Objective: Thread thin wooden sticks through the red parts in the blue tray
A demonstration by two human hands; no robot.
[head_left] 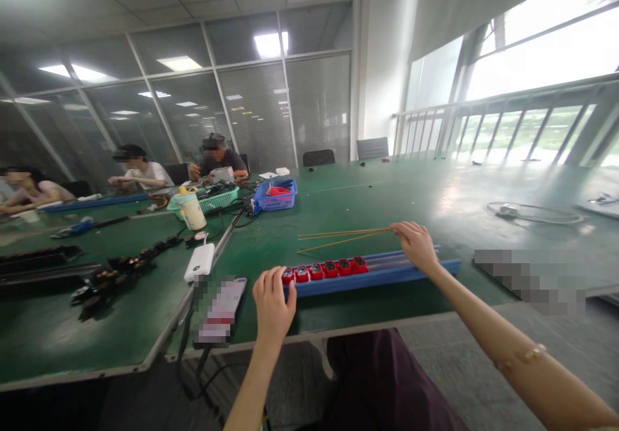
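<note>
A long blue trough-shaped tray [338, 284] lies in front of me near the table edge. Several small red square parts with dark tops [331, 269] sit in a row along its left half, while a clear strip shows in its right half. My left hand [275, 302] is closed around the tray's left end, thumb on the near side. Beyond the right half of the tray, my right hand [414, 245] has its fingertips closed on the ends of several thin yellowish rods [348, 233]. These rods fan out leftward, behind the tray.
Left of the tray lie a phone [222, 308] and a white power bank [199, 262]. Farther back stand a cup [192, 211], a green basket [220, 200] and a blue basket [278, 202]. A coiled cable [536, 213] lies right. Several people sit at the far left.
</note>
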